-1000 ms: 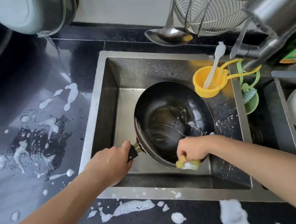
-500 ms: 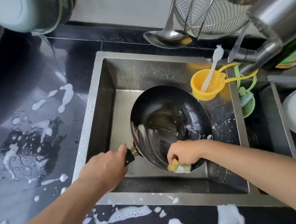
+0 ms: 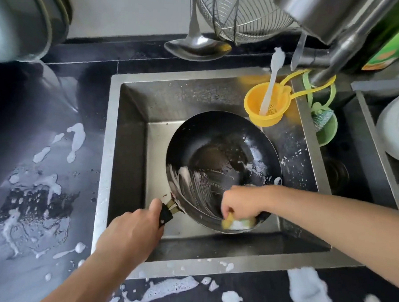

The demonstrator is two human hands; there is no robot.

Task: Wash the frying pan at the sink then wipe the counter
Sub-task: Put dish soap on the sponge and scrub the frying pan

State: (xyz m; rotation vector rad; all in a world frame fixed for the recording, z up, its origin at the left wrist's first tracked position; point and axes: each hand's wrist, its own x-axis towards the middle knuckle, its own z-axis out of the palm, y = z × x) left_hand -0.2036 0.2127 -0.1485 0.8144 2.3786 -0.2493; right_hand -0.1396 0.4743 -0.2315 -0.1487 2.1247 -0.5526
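Head view: the frying pan [image 3: 222, 170], tilted in the sink [image 3: 128, 140], is held by its handle in the left hand [image 3: 131, 233] while the sponge [image 3: 237, 222], clamped in the right hand [image 3: 240, 200], is now moved to the near rim, fresh foam streaks are left, and the foam-spattered tabletop [image 3: 33, 182] is not yet wiped.

Two bare forearms, no sleeves

The left hand [image 3: 131, 235] and right hand [image 3: 240, 200] wear no gloves, rings, or watch.
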